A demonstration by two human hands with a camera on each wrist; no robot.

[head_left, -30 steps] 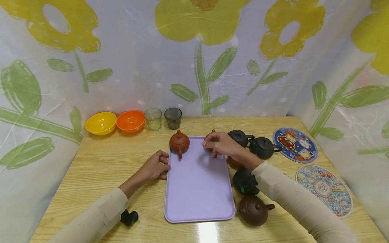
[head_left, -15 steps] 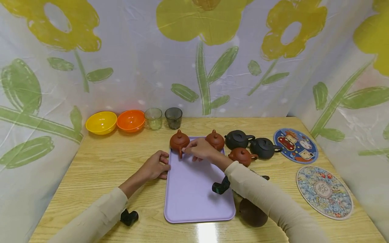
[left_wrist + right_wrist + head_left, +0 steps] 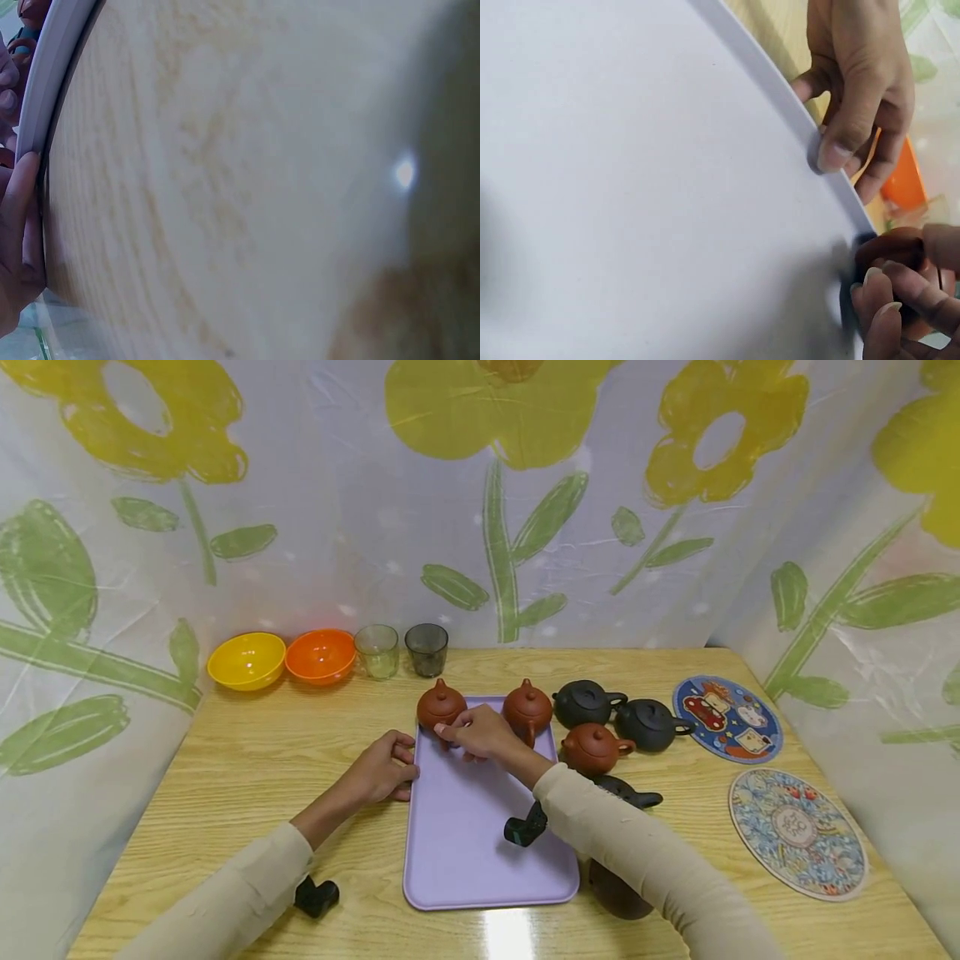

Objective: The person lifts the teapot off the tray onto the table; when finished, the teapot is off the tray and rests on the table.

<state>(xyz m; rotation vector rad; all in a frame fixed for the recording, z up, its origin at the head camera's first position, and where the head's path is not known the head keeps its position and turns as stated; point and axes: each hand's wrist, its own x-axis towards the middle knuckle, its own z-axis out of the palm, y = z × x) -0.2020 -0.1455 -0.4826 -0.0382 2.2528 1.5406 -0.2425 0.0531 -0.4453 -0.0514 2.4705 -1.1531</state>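
A lilac tray [image 3: 480, 868] lies on the wooden table, with two reddish-brown clay teapots at its far end. My left hand [image 3: 382, 767] grips the tray's left rim; in the right wrist view its thumb [image 3: 838, 154] lies over the rim. At the far left corner, my right hand [image 3: 483, 735] pinches the handle of the left teapot [image 3: 439, 702], and the fingers hide most of that handle. The other tray teapot [image 3: 527, 706] stands at the far right corner, its handle pointing towards me. Fingers of the right hand [image 3: 900, 300] curl at the teapot in the right wrist view.
Right of the tray stand black teapots [image 3: 585, 703], another reddish-brown teapot [image 3: 592, 750] and a dark brown teapot [image 3: 617, 893], partly behind my sleeve. Two round mats [image 3: 798, 831] lie farther right. A yellow bowl [image 3: 247, 662], an orange bowl [image 3: 321, 657] and two glasses [image 3: 426, 652] line the back left.
My right hand has left the right-hand tray teapot, crossed leftward over the tray and taken hold of the left teapot's handle. The left hand has stayed at the tray's rim.
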